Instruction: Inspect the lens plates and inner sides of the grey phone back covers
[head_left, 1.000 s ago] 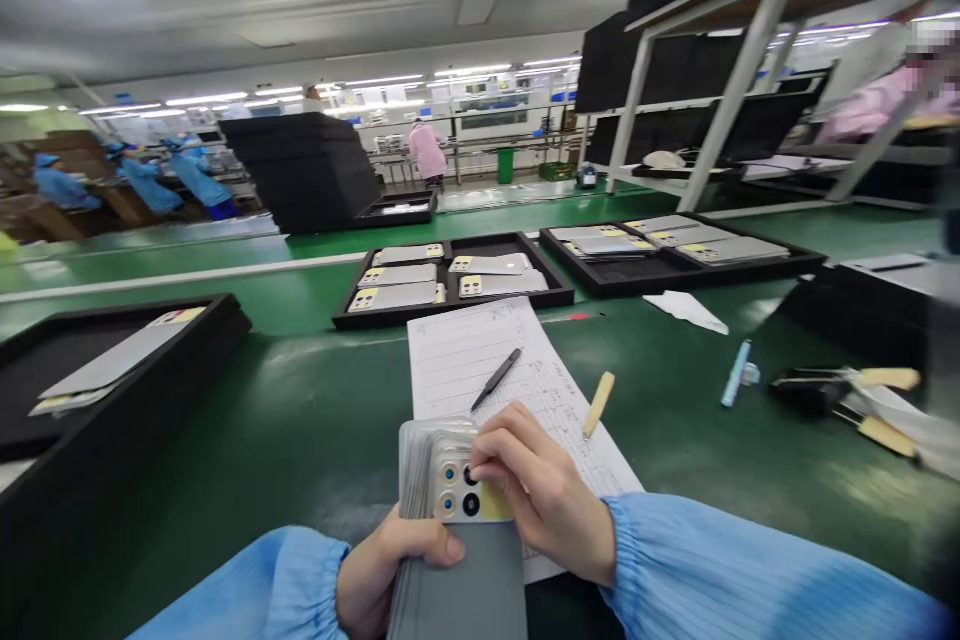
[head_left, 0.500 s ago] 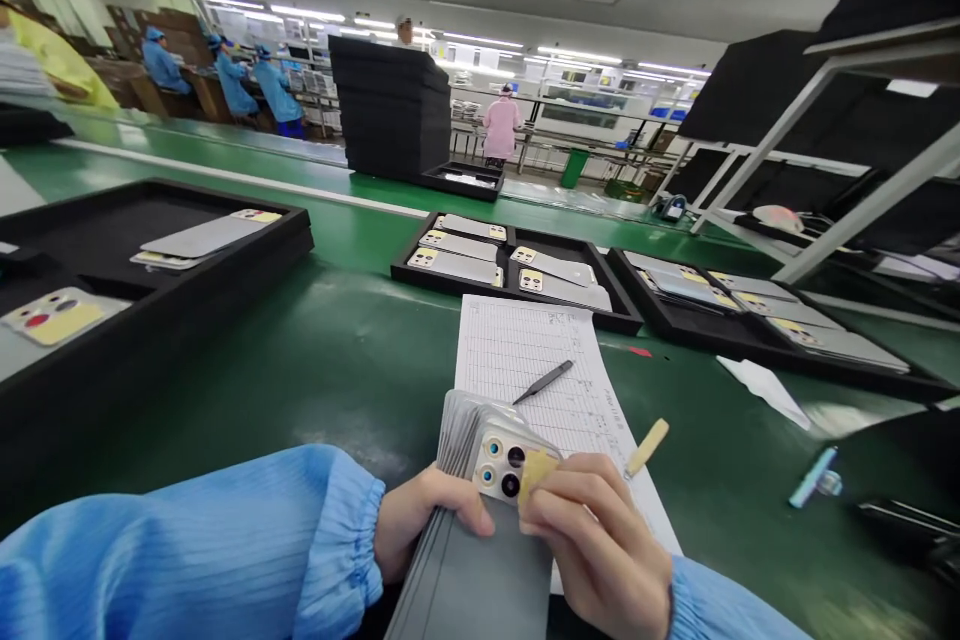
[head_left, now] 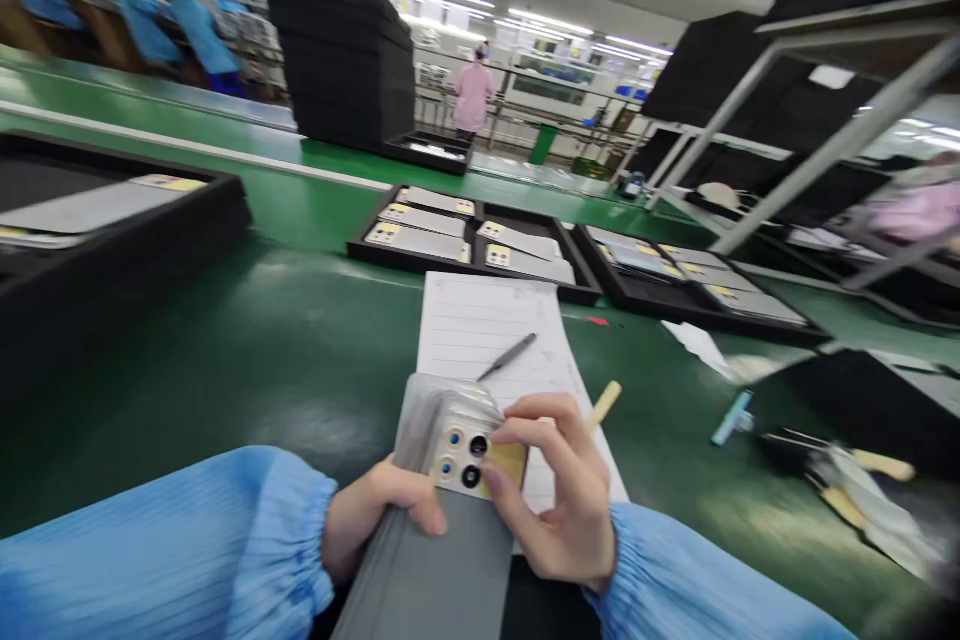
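My left hand (head_left: 386,510) grips a fanned stack of grey phone back panels (head_left: 450,570), its thumb lying on the top panel below the camera area. That area (head_left: 463,455) shows two blue-tinted and two black lens rings. A yellow film (head_left: 510,465) covers its right part. At this film's left edge is my right hand (head_left: 559,490), thumb and forefinger curled and slightly apart, other fingers raised; the fingertips touch the camera area. A printed sheet (head_left: 457,320) with a dark pen (head_left: 508,356) on it lies just beyond the stack.
Black trays (head_left: 536,292) of panels stand behind the sheet, and a larger tray (head_left: 217,220) is at left. A yellow stick (head_left: 604,404), a blue item (head_left: 731,417) and white scraps lie right. People sit farther back beside a tall black stack (head_left: 341,70).
The view has turned right, so the scene has shifted left. My right thumb and fingers have spread a little, and the yellow film now lies flatter across the camera area's right side.
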The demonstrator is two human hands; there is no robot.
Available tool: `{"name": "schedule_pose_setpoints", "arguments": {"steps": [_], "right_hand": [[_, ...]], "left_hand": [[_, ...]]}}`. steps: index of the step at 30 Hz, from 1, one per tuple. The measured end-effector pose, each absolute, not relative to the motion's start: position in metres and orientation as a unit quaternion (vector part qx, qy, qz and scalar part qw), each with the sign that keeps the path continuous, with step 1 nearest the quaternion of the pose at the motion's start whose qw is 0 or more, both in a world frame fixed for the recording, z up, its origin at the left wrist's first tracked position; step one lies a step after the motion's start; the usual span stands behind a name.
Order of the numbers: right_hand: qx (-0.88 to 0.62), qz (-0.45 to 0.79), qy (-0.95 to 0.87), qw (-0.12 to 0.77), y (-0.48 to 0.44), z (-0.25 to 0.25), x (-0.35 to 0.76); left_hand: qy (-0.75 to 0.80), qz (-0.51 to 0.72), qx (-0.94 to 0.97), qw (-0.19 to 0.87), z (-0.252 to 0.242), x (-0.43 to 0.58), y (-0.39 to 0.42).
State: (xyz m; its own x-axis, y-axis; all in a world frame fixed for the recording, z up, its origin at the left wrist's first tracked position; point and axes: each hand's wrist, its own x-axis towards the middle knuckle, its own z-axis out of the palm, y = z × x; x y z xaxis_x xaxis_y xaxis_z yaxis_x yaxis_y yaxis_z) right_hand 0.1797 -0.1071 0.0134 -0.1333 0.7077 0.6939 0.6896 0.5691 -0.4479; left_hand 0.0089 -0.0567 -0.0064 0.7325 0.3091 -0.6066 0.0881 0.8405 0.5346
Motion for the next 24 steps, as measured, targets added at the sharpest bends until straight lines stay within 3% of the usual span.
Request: {"name": "schedule_pose_setpoints", "arguments": {"steps": [10, 24], "right_hand": [[-0.413, -0.032, -0.786, 0.458, -0.1113, 0.0074, 0.1774], [-0.402, -0.049, -0.789, 0.463, -0.1115, 0.009, 0.1761]], "left_hand": [[0.319, 0.108, 0.274, 0.901, -0.0046, 0.0146, -0.0579], [0.323, 0.039, 0.184, 0.928, -0.0047, 0.0116, -0.0546]]}}
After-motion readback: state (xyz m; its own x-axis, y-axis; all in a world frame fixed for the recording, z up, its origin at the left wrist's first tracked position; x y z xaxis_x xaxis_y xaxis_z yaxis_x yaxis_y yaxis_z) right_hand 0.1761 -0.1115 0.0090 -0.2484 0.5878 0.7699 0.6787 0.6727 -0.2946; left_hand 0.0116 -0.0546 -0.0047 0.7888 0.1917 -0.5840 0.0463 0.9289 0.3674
